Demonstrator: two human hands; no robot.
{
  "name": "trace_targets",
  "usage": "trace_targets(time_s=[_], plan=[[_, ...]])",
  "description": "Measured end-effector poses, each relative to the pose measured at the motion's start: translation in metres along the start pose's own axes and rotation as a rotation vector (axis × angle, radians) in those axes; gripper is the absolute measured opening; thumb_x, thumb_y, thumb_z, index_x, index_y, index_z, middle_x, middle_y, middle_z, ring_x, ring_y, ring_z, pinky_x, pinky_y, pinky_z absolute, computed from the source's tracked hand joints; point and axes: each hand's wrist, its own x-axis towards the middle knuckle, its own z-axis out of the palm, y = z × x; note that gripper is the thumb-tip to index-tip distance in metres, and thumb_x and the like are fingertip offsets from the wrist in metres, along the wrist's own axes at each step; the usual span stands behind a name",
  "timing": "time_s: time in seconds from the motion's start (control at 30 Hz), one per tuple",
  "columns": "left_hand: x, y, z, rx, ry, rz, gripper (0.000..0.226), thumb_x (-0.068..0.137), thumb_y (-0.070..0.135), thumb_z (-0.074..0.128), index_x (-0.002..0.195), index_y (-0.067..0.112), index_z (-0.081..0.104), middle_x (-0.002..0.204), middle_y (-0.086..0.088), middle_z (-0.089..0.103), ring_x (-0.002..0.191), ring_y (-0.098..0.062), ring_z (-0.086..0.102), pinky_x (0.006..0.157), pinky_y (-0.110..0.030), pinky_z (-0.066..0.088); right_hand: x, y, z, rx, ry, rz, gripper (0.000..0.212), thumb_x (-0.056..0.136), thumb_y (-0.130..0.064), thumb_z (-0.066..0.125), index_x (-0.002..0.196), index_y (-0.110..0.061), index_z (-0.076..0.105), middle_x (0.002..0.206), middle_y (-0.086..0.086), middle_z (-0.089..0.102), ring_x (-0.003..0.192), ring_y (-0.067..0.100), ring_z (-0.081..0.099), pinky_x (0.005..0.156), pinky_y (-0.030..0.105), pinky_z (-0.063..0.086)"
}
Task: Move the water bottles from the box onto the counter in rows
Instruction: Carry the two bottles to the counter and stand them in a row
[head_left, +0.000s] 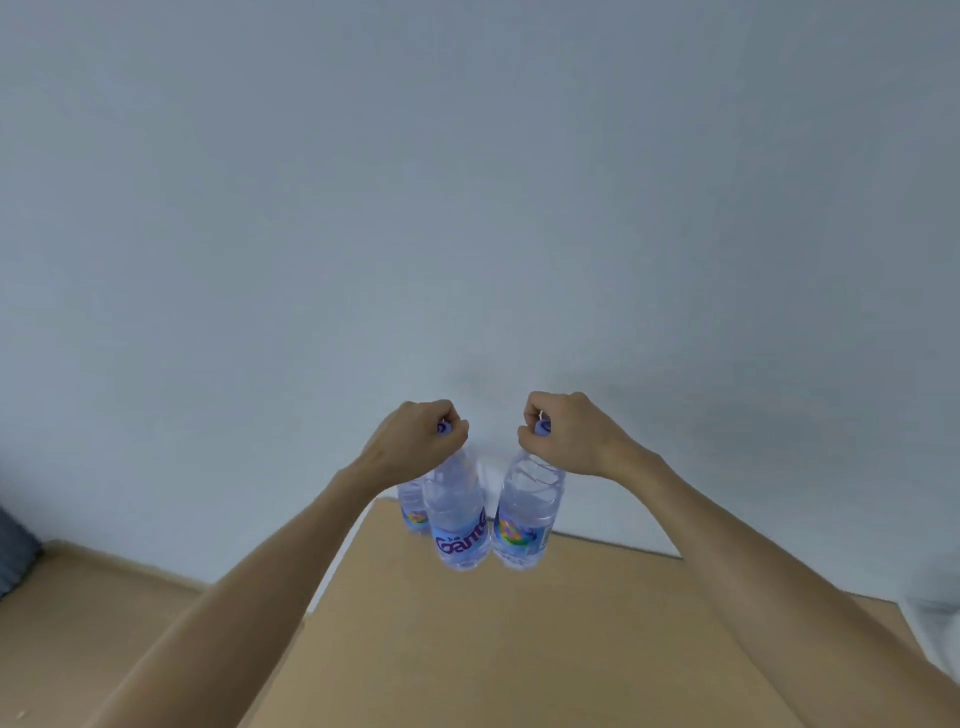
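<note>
Three bottles: left hand (415, 441) grips two (457, 514) by their caps, one half-hidden at 9 o'clock.
Right hand (563, 434): clamps one bottle (527, 514) by its cap.
Box (467, 649): cut off at 6 o'clock.

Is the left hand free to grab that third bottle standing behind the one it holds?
Probably not yet. The left hand already grips a bottle by its cap, and that bottle hangs in front of the third bottle, hiding most of it.
</note>
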Motion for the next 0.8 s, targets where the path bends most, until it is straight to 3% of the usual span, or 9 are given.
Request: trace_targets(time_s=[0.27, 0.5, 0.8], plan=[[0.050, -0.016, 0.067, 0.021, -0.178, 0.166, 0.023, 0.094, 0.040, 0.053, 0.079, 0.022, 0.054, 0.060, 0.010, 0.053, 0.059, -0.013, 0.049, 0.056, -0.028, 0.040, -0.021, 0.059, 0.014, -0.002, 0.048, 0.202, 0.018, 0.088, -0.031, 0.063, 0.081, -0.019, 0.052, 0.067, -0.004, 0.056, 0.056, 0.012, 0.044, 0.057, 0.026, 0.038], [0.068, -0.019, 0.108, 0.342, -0.180, 0.224, 0.027, 0.096, 0.051, 0.045, 0.095, 0.025, 0.051, 0.083, 0.010, 0.058, 0.072, -0.019, 0.057, 0.063, -0.030, 0.036, -0.016, 0.089, 0.042, -0.025, 0.032, 0.230, 0.023, 0.090, -0.038, 0.064, 0.088, -0.018, 0.053, 0.073, -0.007, 0.056, 0.062, 0.010, 0.046, 0.059, 0.026, 0.039], [0.069, -0.037, 0.133, 0.495, -0.205, 0.225, 0.036, 0.095, 0.057, 0.042, 0.105, 0.024, 0.055, 0.102, 0.006, 0.064, 0.083, -0.022, 0.064, 0.064, -0.028, 0.034, 0.005, 0.107, 0.083, -0.084, 0.003, 0.249, 0.025, 0.085, -0.036, 0.064, 0.089, -0.019, 0.047, 0.082, -0.001, 0.058, 0.073, 0.019, 0.052, 0.059, 0.027, 0.037]])
